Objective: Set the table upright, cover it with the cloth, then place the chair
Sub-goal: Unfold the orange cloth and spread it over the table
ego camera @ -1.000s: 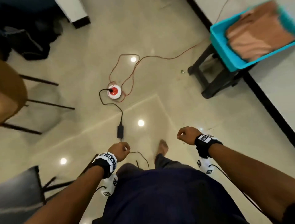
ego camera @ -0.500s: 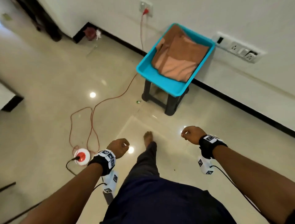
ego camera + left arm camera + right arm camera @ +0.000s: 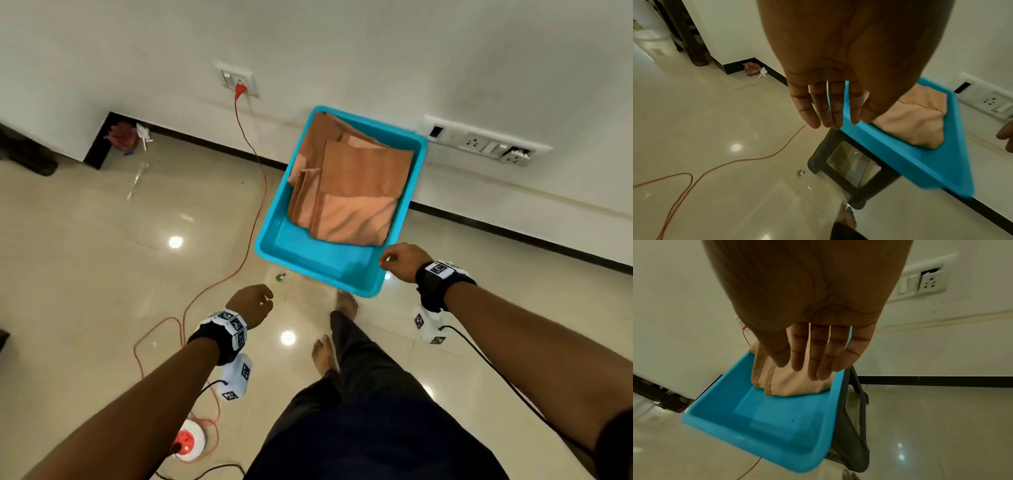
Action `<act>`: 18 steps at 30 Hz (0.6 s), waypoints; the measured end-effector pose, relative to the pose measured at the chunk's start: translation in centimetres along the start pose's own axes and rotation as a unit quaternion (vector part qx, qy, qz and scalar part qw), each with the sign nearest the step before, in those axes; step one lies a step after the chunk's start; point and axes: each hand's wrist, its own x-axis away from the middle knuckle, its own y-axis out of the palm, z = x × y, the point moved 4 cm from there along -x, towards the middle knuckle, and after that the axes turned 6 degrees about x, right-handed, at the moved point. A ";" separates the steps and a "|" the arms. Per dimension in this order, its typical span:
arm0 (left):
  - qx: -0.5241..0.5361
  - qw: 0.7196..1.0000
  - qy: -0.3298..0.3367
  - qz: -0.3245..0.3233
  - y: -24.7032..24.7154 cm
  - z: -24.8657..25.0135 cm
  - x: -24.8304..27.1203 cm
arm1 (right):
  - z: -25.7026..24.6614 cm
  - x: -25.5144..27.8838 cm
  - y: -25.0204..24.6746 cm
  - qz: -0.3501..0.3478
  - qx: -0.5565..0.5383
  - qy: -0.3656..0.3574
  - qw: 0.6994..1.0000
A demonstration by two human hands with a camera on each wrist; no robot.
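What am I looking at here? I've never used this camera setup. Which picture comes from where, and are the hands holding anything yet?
No robot here: a person works bare-handed, with one camera on the head and one on each wrist. The head view looks down past both forearms at the floor. There the left hand and right hand are both empty, fingers relaxed. Each wrist view looks along the palm to the fingers. Ahead, against the wall, a blue tray sits on a dark stool, and the folded peach cloth lies in the tray's far end, untouched. The right hand is near the tray's near corner, the left is lower, over the floor. An orange cord trails across the tiles. Table and chair are out of view.
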 end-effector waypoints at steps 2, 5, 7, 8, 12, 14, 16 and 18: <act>-0.003 1.000 -0.006 0.010 -2.1 0.9 -2.9 | -1.4 -3.6 -0.8 -0.002 0.002 -0.012 1.000; 0.002 1.000 -0.006 0.027 -4.6 2.3 -7.0 | -3.5 -8.2 -0.9 -0.026 -0.008 -0.009 1.000; 0.003 1.000 0.003 0.030 -5.7 3.4 -9.7 | -4.9 -10.9 -0.3 -0.044 0.000 -0.012 0.999; -0.001 1.000 0.006 0.026 -6.0 4.0 -10.8 | -5.4 -11.8 0.1 -0.051 0.008 -0.010 0.999; -0.016 1.000 0.012 0.003 -6.9 5.5 -15.3 | -6.4 -14.6 1.6 -0.038 0.026 0.015 0.999; -0.020 1.000 0.005 -0.006 -6.8 5.7 -17.1 | -6.5 -15.3 2.4 -0.034 0.060 0.027 0.997; -0.024 1.000 0.006 -0.019 -6.6 5.9 -18.9 | -6.9 -16.3 3.0 -0.046 0.106 0.048 0.992; -0.024 0.999 0.010 -0.034 -6.5 6.3 -20.0 | -7.7 -16.9 3.6 -0.060 0.161 0.075 0.982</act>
